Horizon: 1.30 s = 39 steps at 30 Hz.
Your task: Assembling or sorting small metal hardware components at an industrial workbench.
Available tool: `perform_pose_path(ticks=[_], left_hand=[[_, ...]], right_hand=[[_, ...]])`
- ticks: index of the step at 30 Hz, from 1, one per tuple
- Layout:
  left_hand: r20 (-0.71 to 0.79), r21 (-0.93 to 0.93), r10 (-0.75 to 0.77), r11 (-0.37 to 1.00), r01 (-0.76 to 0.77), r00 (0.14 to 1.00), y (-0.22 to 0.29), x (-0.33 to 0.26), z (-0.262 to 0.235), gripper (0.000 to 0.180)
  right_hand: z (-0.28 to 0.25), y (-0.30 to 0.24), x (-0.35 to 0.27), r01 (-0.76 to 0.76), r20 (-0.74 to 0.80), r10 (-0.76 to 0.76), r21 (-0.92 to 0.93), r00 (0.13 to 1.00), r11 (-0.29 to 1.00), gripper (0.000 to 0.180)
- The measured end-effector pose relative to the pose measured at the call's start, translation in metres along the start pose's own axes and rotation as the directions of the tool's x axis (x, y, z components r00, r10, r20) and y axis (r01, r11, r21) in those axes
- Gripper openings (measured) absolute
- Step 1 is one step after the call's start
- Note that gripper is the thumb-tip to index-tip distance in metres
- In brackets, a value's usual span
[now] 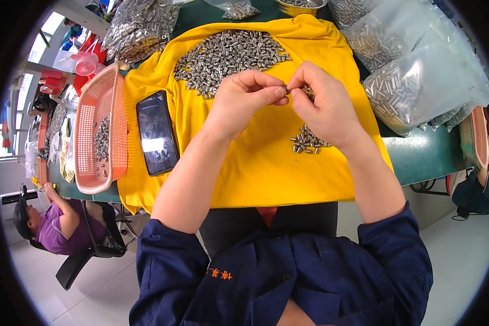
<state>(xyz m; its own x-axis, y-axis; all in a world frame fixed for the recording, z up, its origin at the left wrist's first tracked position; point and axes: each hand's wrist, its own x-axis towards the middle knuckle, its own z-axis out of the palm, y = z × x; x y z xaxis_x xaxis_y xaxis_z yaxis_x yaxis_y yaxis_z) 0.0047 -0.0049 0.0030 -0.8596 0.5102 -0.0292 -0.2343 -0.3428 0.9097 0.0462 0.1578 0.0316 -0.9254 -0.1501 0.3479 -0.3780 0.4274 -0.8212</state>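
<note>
Over the yellow cloth point(266, 174), my left hand point(238, 103) and my right hand point(327, 106) meet fingertip to fingertip. Both are closed in a pinch around a small metal part point(286, 90), mostly hidden by the fingers. Several more small metal pieces point(309, 92) show inside the curled fingers of my right hand. Beyond my hands spreads a large heap of short silvery metal cylinders point(228, 54). A smaller heap of the same cylinders point(308, 142) lies just below my right hand, on the cloth.
Left of the cloth's middle lies a black phone point(157, 133), beside a pink plastic basket point(119, 146) holding some metal parts. Clear bags of metal cylinders point(402, 87) crowd the right of the green table point(426, 155). A seated person point(65, 225) in purple is at far left.
</note>
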Motion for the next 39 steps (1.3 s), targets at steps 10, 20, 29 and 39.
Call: perform_pose_path(ticks=[10,20,29,39], left_hand=[[-0.043,0.099,0.033,0.995,-0.029,0.999,-0.002,0.003,0.002,0.009],[0.318,0.680,-0.011,0.700,-0.220,0.948,-0.014,-0.005,0.028,0.013],[0.240,0.744,0.251,0.573,-0.344,0.938,-0.008,-0.004,0.022,0.015],[-0.016,0.998,0.189,-0.049,0.026,0.982,0.035,-0.025,-0.036,0.021]], right_hand=[[0.002,0.007,0.002,0.011,-0.008,-0.011,0.002,1.000,1.000,0.007],[-0.022,0.029,0.014,-0.111,-0.233,0.201,0.348,0.952,0.931,0.011],[-0.019,0.026,0.016,-0.078,-0.261,0.166,0.316,0.951,0.945,0.010],[-0.009,0.016,0.009,-0.076,-0.177,0.129,0.282,0.976,0.956,0.003]])
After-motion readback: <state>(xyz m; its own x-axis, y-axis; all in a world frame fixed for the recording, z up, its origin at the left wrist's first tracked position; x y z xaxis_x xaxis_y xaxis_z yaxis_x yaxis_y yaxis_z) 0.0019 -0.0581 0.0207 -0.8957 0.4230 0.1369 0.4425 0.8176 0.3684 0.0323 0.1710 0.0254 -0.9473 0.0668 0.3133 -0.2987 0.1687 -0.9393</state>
